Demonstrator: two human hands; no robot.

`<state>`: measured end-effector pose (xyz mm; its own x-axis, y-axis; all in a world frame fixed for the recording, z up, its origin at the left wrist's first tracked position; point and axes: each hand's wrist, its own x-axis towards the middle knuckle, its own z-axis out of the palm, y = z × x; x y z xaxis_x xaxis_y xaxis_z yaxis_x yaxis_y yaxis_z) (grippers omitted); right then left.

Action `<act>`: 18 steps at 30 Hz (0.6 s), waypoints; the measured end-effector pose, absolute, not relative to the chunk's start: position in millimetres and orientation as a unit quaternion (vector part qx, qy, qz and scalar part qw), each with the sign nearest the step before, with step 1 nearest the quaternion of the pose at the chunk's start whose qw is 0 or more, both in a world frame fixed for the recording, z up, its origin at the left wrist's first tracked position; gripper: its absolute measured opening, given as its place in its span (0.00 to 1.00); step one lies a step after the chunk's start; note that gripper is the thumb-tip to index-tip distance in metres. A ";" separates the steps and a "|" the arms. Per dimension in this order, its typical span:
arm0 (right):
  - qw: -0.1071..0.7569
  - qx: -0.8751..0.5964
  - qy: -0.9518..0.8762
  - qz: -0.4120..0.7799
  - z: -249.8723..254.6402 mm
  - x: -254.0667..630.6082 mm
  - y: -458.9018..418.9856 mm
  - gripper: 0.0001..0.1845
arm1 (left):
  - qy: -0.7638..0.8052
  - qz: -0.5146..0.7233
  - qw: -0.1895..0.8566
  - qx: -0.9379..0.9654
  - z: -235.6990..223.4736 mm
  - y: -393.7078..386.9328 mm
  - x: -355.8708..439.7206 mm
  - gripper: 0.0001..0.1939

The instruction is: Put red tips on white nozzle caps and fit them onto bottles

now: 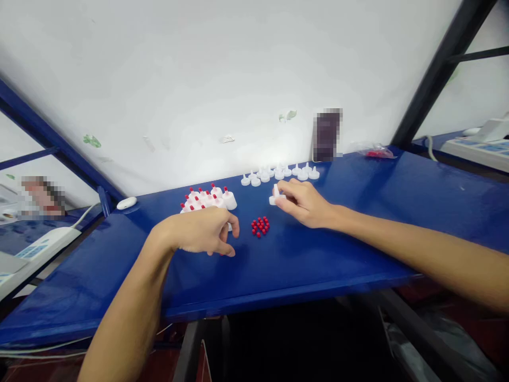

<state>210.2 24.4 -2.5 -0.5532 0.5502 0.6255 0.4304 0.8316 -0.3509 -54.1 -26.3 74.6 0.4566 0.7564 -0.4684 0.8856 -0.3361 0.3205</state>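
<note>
My left hand [204,231] hovers over the blue table with its fingers curved and apart. Slivers of white and red show by its fingers, but I cannot tell what they belong to. Just behind it stand several white nozzle caps with red tips [229,199], partly covered by the hand. In a pinch, my right hand [304,204] holds a white nozzle cap [273,200] upright, its spout bare. Between the hands lies a cluster of small red tip caps [260,226]. Behind my right hand, several white nozzle caps without red tips [264,176] stand near the wall.
A smartphone [326,135] leans on the white wall at the back. To its right lies a clear bag with red pieces [376,152]. A white earbud case [126,203] sits at the left rear. Frame posts [433,74] flank the blue table [318,260].
</note>
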 end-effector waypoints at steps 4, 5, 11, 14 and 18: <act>0.409 -0.220 -0.879 0.103 -3.0 211.0 24.0 0.17 | 0.546 -0.129 0.238 0.793 60.4 -27.9 -75.5 0.16; 0.407 -0.214 -0.882 0.102 -3.3 210.9 23.8 0.16 | 0.548 -0.120 0.233 0.794 55.6 -28.7 -81.3 0.15; 0.388 -0.205 -0.890 0.126 -2.6 209.5 22.5 0.15 | 0.522 -0.096 0.333 0.779 47.1 -40.7 -89.9 0.13; 0.394 -0.199 -0.890 0.113 -0.9 208.2 22.0 0.15 | 0.473 -0.043 0.335 0.814 58.6 -44.0 -72.3 0.12; 0.387 -0.171 -0.900 0.105 -0.9 206.8 22.4 0.16 | 0.417 0.228 0.285 0.833 72.4 -27.6 -40.4 0.11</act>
<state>206.8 22.4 -0.9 -0.6422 0.3889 0.6606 0.2266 0.9196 -0.3210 -40.4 -27.6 72.4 0.5491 0.8237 0.1415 0.5639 -0.4901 0.6647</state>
